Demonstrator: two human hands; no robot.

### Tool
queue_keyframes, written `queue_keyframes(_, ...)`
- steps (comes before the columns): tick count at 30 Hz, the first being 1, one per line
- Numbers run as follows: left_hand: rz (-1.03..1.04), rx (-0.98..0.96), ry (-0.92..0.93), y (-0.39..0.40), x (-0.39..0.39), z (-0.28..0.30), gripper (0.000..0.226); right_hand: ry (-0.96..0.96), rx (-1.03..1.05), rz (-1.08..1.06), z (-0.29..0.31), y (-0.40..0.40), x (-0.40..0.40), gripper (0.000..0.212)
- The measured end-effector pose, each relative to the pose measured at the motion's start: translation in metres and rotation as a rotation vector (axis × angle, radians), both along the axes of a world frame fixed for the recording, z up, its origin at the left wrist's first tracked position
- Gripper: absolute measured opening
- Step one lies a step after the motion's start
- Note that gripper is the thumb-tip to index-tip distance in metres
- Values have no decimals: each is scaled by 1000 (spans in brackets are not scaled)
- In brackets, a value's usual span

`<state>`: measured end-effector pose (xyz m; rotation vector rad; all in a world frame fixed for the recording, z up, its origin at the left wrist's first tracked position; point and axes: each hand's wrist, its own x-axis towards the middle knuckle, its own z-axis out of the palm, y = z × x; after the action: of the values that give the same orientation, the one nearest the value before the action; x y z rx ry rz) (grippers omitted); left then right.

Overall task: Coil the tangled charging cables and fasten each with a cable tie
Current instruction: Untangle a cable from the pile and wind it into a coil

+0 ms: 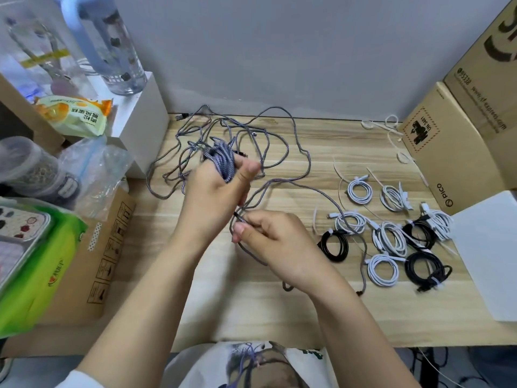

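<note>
Right hand (pixel 275 242) pinches grey cable (pixel 279 135); left hand (pixel 215 191) grips its coil.

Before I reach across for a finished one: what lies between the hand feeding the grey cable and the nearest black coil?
In the head view, bare wooden table and a loose white cable tie lie between the right hand and the black coil.

Cardboard boxes (pixel 458 141) stand at two o'clock on the wooden table (pixel 279 312). A clear bottle (pixel 114 49) rises at eleven o'clock, a green packet (pixel 42 270) lies at eight o'clock.
</note>
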<state>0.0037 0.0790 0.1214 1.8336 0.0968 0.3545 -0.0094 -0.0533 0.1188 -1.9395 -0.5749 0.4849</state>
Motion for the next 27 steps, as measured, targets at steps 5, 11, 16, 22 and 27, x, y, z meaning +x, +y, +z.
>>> queue_keyframes(5,-125,148,20,-1,-4,-11,52,587,351,-83,21,-9,-5,26)
queue_keyframes(11,-370,143,131,8,-17,-15,72,499,432,-126,51,-22,1,26)
queue_keyframes(16,-610,71,202,8,-27,-3,50,194,419,-241,46,-22,8,27)
queue_keyframes(22,-750,-325,198,7,-35,12,30,233,455,-316,34,-20,15,26)
queue_keyframes(27,-952,-817,4,1,-26,20,32,341,463,-263,15,-18,18,36)
